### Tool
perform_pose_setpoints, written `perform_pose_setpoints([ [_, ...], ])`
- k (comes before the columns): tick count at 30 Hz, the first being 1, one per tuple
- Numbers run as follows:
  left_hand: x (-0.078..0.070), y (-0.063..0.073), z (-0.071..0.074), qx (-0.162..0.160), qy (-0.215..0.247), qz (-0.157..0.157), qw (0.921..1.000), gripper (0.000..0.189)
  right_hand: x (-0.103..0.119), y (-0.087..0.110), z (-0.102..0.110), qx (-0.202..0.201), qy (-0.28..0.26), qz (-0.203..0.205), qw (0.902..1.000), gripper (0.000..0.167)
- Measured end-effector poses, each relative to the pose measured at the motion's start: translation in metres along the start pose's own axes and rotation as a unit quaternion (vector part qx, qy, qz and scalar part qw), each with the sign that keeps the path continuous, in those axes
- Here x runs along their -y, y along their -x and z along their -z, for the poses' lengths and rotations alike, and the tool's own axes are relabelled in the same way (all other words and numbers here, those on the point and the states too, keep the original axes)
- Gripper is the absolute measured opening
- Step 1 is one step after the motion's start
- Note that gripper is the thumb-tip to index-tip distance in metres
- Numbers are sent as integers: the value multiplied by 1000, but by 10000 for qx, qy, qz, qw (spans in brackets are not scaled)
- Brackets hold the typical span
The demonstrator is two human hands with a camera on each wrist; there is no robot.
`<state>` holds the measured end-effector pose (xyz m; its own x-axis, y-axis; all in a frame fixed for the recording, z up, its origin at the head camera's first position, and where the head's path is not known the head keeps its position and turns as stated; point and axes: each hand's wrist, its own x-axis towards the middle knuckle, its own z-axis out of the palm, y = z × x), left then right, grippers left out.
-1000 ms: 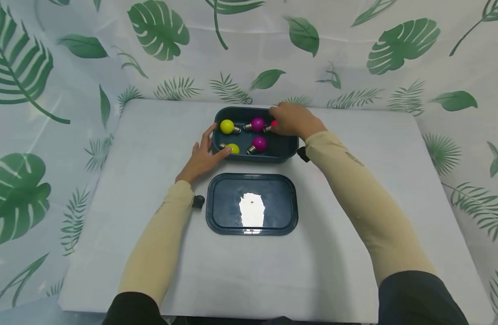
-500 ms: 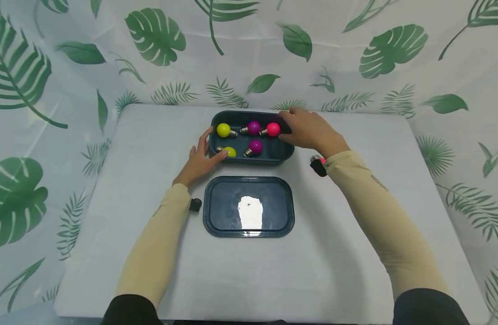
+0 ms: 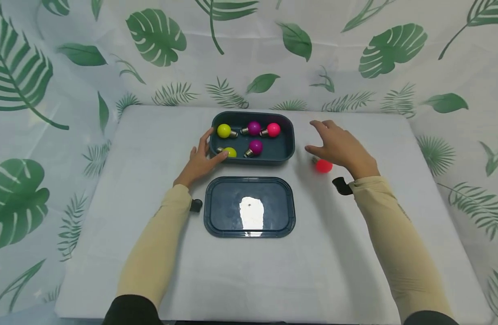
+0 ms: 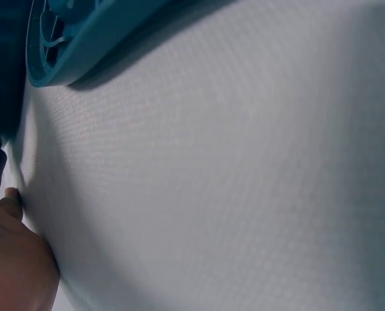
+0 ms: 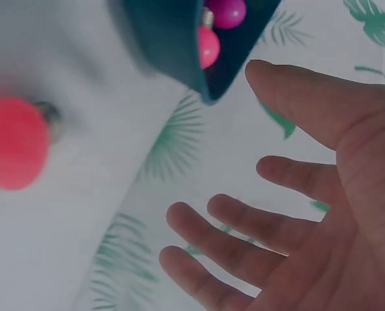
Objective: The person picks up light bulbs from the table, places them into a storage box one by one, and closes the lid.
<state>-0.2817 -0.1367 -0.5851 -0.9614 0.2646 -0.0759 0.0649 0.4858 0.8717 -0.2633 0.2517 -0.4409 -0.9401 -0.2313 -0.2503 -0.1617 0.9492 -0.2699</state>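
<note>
A dark blue plastic box point(image 3: 273, 155) holds several small round light bulbs: a yellow bulb point(image 3: 223, 131) and a purple bulb point(image 3: 254, 128) among them, plus a pink bulb point(image 3: 274, 130) toward the right end. My left hand point(image 3: 198, 164) rests spread at the box's left front corner, thumb at the front rim and fingertips along the left side. To the right of the box, my right hand point(image 3: 340, 146) hovers with fingers extended and nothing in it. Under its thumb side a loose red bulb point(image 3: 324, 166) lies on the table, its metal base partly hidden by the hand in the head view.
A dark blue lid point(image 3: 228, 212) lies flat on the white table point(image 3: 249, 275), just in front of the box. Behind the table's far edge hangs a white backdrop point(image 3: 249, 49) with green leaf prints. Each wrist carries a small black camera.
My right hand has drawn out of the box, leaving the pink bulb inside, and moved right and slightly toward me, over the loose red bulb. The left hand stays at the box.
</note>
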Motion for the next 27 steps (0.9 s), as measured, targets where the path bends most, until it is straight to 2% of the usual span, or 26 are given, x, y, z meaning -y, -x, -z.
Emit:
perform_pose_setpoints([
  [6,3,0,-1,-70,7,106,9999,95,-21,12,-15,-25,-282,-86,9996,81],
  [12,3,-4,-8,49,87,33,9999,95,-38,23,-32,-82,-358,-99,9993,78],
  [27,4,-4,-1,-84,62,223,9997,100,-54,25,-73,-10,-551,-427,9976,88],
])
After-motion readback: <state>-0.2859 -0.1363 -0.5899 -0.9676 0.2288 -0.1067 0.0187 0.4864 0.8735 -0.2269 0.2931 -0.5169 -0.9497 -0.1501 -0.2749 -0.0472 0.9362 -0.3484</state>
